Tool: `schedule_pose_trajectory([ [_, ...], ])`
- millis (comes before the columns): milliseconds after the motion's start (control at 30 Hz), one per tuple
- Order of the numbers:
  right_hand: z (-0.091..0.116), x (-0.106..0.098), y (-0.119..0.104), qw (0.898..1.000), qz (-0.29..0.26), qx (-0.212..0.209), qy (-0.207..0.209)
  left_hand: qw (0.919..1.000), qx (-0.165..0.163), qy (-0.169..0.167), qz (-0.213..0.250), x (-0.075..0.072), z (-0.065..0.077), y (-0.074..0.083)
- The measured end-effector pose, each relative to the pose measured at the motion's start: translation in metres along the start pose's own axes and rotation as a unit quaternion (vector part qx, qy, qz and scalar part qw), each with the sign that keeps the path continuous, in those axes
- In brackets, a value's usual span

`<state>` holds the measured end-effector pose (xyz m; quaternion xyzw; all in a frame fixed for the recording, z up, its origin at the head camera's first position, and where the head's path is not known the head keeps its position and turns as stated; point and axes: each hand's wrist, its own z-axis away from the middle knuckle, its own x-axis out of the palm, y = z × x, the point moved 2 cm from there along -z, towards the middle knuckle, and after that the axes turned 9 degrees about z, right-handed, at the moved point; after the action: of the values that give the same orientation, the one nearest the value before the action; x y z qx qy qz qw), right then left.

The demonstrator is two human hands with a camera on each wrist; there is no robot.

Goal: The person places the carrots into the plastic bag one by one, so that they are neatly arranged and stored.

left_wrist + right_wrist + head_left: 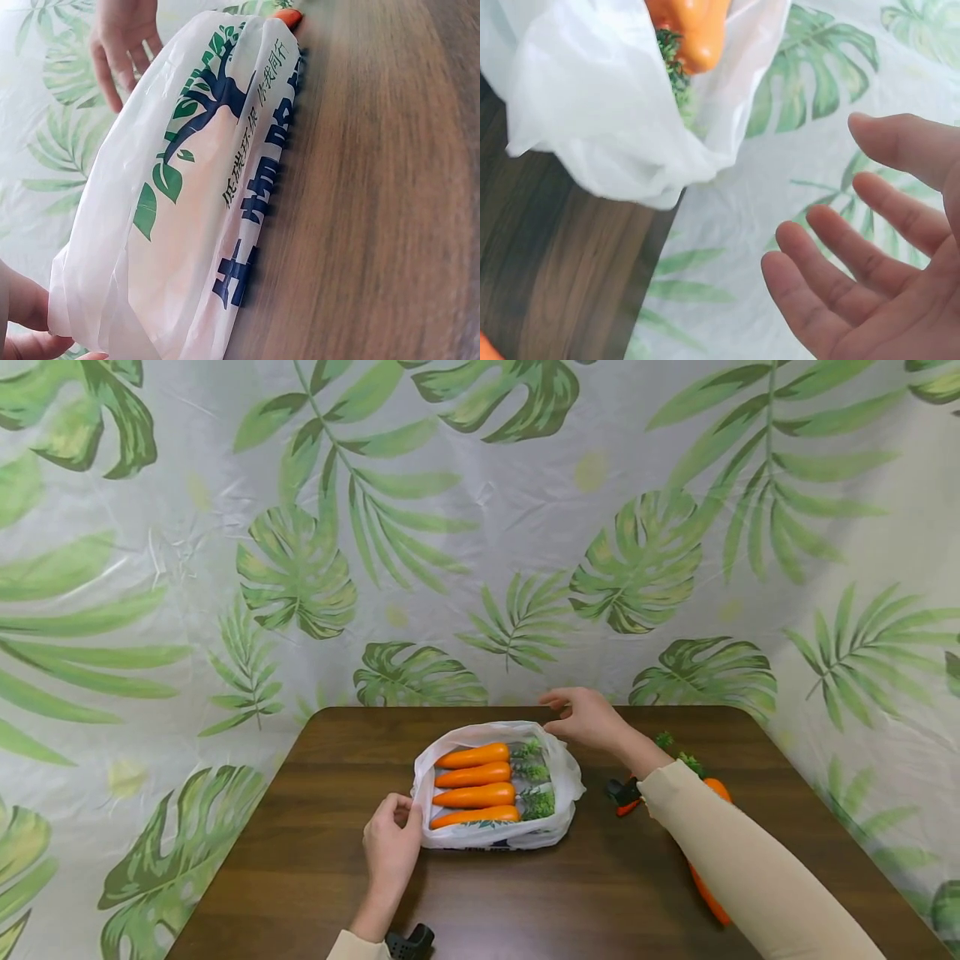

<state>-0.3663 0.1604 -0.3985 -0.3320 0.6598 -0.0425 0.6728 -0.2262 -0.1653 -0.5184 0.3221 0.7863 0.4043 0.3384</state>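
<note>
A white plastic bag lies on the table with its mouth spread wide. Several orange toy carrots with green tops rest side by side inside it. My left hand pinches the bag's rim at its left end; in the left wrist view, the fingers close on the bag's edge beside its printed tree and blue lettering. Beyond the bag's far right corner, my right hand hovers with loosely bent fingers, holding nothing. The right wrist view shows those fingers spread apart from the bag.
On the right of the brown wooden table, more carrots lie partly hidden under my right sleeve and wrist strap. A leaf-patterned sheet hangs right behind the table's far edge.
</note>
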Motion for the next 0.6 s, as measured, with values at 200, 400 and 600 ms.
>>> schedule_pose_trajectory([
  [200, 0.016, -0.009, 0.018, 0.999, -0.022, 0.021, 0.020, 1.0000, 0.003, 0.000, -0.003, 0.000, -0.001, 0.001],
  [400, 0.031, -0.012, 0.039, 0.998, -0.026, 0.041, 0.042, 1.0000, 0.005, 0.001, -0.007, 0.001, -0.001, 0.000],
  [600, 0.050, -0.013, 0.058, 0.996, -0.017, 0.071, 0.055, 1.0000, 0.005, 0.002, -0.003, 0.001, 0.001, 0.000],
])
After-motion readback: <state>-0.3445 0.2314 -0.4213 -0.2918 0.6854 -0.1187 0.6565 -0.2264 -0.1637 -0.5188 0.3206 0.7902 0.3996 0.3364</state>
